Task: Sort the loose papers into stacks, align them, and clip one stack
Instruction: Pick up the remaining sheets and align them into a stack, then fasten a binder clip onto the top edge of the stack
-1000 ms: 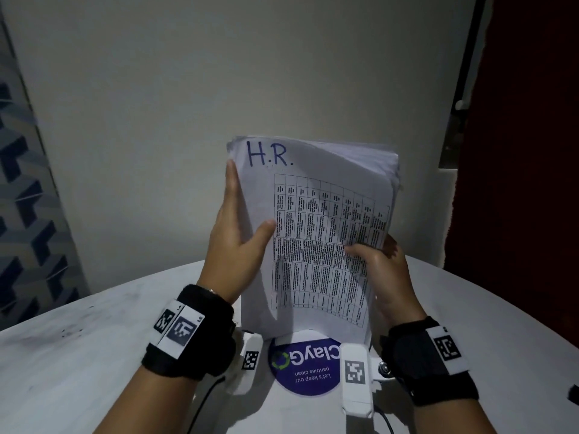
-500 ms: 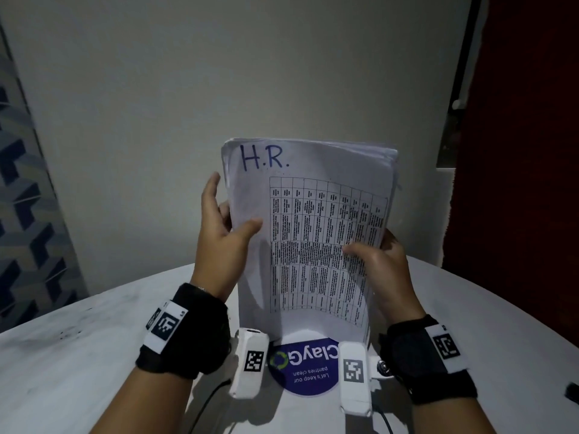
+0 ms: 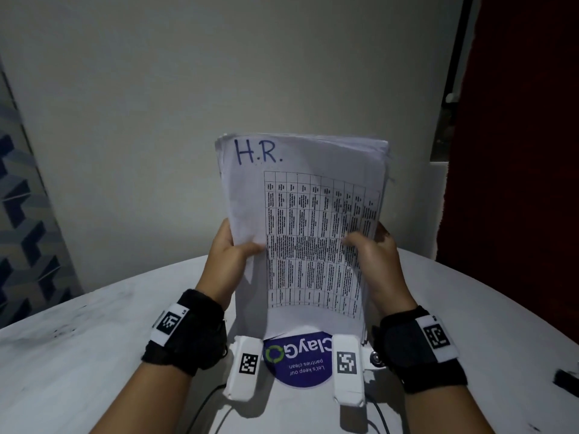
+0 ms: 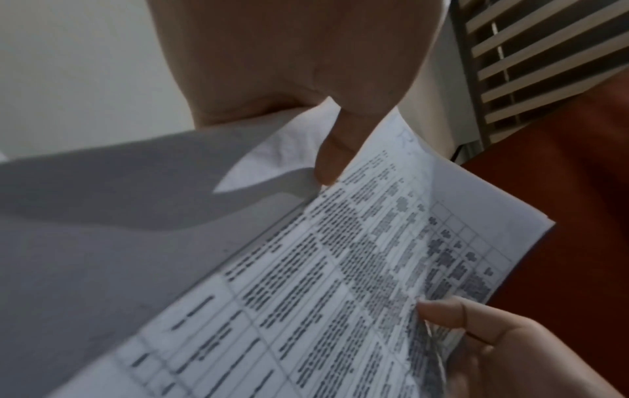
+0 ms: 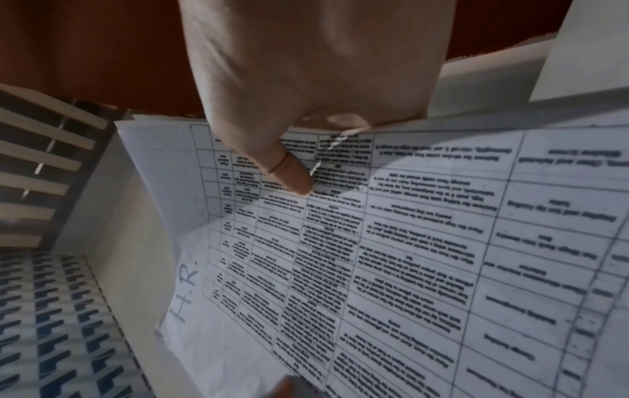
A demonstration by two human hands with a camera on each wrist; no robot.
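Since a second ago the left hand has slid lower on the paper stack, now pinched upright over the table with the right hand; loosen slightly, tap edges level.

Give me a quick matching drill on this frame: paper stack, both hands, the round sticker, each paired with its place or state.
Things:
1. paper stack
2. left hand
3. right hand
4. round blue sticker

Places or states:
A. flat on the table, below the papers
B. held upright, marked H.R.
C. grips the stack's left edge
D. grips the stack's right edge

Pairs: 1-B, 2-C, 3-D, 4-A
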